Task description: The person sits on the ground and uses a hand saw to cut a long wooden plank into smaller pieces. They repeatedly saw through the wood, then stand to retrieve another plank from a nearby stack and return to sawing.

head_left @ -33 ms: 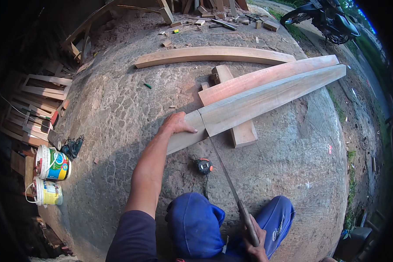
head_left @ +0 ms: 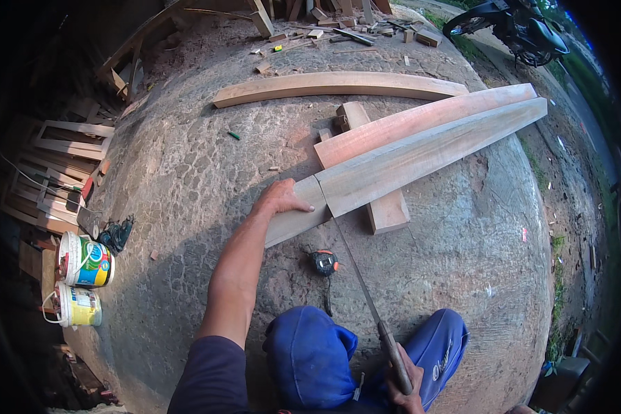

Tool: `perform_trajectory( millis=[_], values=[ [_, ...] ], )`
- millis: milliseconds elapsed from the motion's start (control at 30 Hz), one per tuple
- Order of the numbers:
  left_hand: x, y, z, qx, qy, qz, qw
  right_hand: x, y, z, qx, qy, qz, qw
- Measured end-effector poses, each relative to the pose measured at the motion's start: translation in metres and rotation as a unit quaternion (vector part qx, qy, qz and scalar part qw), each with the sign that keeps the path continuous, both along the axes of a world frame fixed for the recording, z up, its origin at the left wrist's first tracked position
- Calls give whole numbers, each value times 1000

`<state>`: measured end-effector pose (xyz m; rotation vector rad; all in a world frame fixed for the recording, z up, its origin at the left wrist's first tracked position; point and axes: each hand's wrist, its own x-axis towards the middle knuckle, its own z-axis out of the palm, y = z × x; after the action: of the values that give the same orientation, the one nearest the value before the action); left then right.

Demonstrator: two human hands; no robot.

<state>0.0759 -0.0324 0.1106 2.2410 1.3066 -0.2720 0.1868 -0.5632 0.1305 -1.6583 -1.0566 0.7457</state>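
My left hand (head_left: 281, 198) presses on the near-left end of a pale wooden plank (head_left: 421, 160), thumb on its face and fingers curled over the far edge. A dark cut line crosses the plank just right of the thumb. The handle of a handsaw (head_left: 358, 278) is wrapped by my right hand (head_left: 407, 385), low between my knees. Its thin blade runs up to the plank's near edge at the cut line. A wooden block (head_left: 388, 212) lies crosswise under the plank. Below the left hand, a black and orange tape measure (head_left: 323, 262) rests on the concrete.
Behind the plank lie a reddish board (head_left: 421, 123) and a curved beam (head_left: 338, 84). A green marker-like stick (head_left: 234, 136) is on the floor. Two paint buckets (head_left: 105, 261) stand left, near wooden frames (head_left: 72, 138). Wood scraps (head_left: 352, 34) and a motorcycle (head_left: 510, 31) are farther off.
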Motion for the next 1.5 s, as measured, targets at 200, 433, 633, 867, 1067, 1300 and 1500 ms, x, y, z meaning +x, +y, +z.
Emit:
perform_trajectory(
  millis=[200, 433, 633, 867, 1067, 1300, 1500],
  values=[
    [4, -38, 14, 109, 40, -5, 993, 24, 255, -51, 25, 21, -23, 999],
    [3, -1, 1, 50, -20, 8, 999, 6, 68, -34, 15, -16, 1, 1000],
    [-4, -9, -13, 38, -7, -2, 999, 9, 77, -19, 33, -6, 5, 999],
    [12, -24, 23, 106, -6, 5, 994, 11, 226, -64, 76, -33, -25, 996],
    [5, 1, 4, -10, -35, 28, 999, 5, -19, -15, 19, 20, 23, 999],
    [6, -21, 11, 97, 11, -7, 995, 23, 271, -66, 27, -4, 5, 1000],
    [1, 2, -3, 6, -47, 16, 999, 10, 83, -33, -54, 27, 5, 998]
  ],
)
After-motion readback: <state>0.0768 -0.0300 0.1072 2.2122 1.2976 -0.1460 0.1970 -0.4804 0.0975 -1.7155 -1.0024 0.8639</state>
